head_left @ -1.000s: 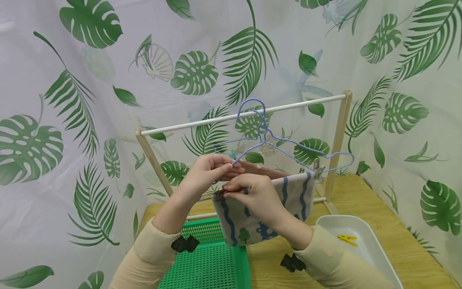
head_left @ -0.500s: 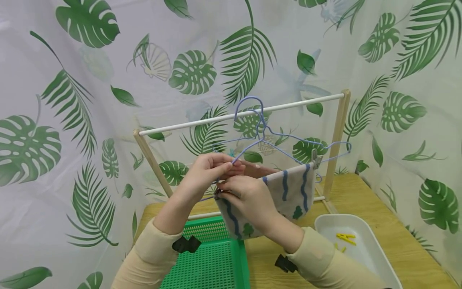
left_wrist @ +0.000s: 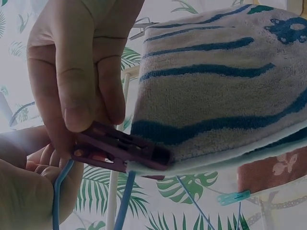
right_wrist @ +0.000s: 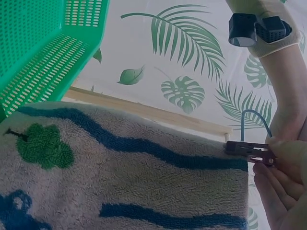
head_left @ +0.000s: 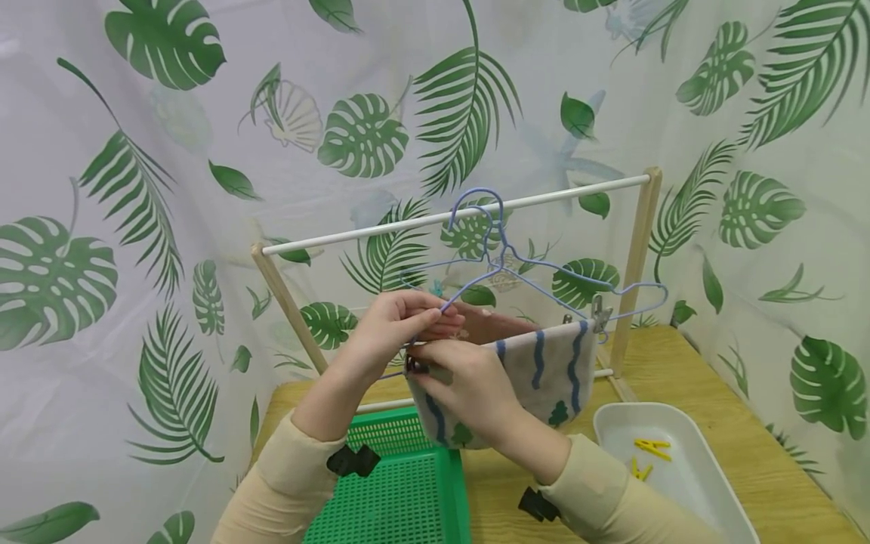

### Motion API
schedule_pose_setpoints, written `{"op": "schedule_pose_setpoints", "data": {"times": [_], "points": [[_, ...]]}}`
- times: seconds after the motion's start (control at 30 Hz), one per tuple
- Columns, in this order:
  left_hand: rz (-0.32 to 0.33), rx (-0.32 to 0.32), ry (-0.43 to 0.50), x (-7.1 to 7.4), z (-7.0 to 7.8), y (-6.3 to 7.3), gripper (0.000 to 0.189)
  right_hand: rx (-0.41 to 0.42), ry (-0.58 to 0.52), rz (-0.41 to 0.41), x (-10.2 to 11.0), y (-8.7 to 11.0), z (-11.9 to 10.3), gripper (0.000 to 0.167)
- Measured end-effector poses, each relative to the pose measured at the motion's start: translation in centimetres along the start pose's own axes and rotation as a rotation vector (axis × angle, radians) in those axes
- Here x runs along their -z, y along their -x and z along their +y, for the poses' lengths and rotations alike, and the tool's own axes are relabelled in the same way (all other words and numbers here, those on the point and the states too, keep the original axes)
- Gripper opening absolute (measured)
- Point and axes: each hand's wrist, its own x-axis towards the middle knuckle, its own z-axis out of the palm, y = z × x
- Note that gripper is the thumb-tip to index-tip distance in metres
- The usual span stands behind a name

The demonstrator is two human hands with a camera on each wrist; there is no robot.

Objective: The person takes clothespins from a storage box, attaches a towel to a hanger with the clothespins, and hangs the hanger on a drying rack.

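In the head view my left hand [head_left: 397, 321] grips the left arm of a blue wire hanger [head_left: 503, 261]. My right hand [head_left: 469, 381] pinches a dark maroon clothespin [left_wrist: 122, 148] at the towel's upper left corner, beside the hanger wire. The pale towel [head_left: 550, 370], with blue wavy stripes and green trees, hangs from the hanger. A grey clip [head_left: 600, 313] holds its upper right corner. In the right wrist view the clothespin's jaws sit over the towel edge, the right thumb and fingers [right_wrist: 288, 158] at its handle end.
Behind stands a rack with a white rail [head_left: 571, 196]; a second hanger with a brown towel [head_left: 492, 321] and teal clip [head_left: 436, 288] hangs there. A green basket [head_left: 387, 491] is at the front left. A white tray [head_left: 680, 431] at right holds yellow clothespins [head_left: 652, 449].
My right hand has moved slightly left, closer to my left hand, still at the clothespin. The towel's lower edge has lifted a little. A second yellow clothespin has come into view in the tray.
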Motion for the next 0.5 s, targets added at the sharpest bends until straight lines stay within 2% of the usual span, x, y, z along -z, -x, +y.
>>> {"op": "schedule_pose_setpoints", "data": {"times": [0.27,0.5], "points": [[-0.006,-0.027,0.0,0.06,-0.02,0.13,0.027,-0.091,-0.023,0.02,-0.37,0.55,-0.23,0.023],[-0.003,-0.005,-0.002,-0.05,-0.06,0.03,0.028,-0.058,-0.051,0.061,-0.99,0.81,-0.27,0.023]]}}
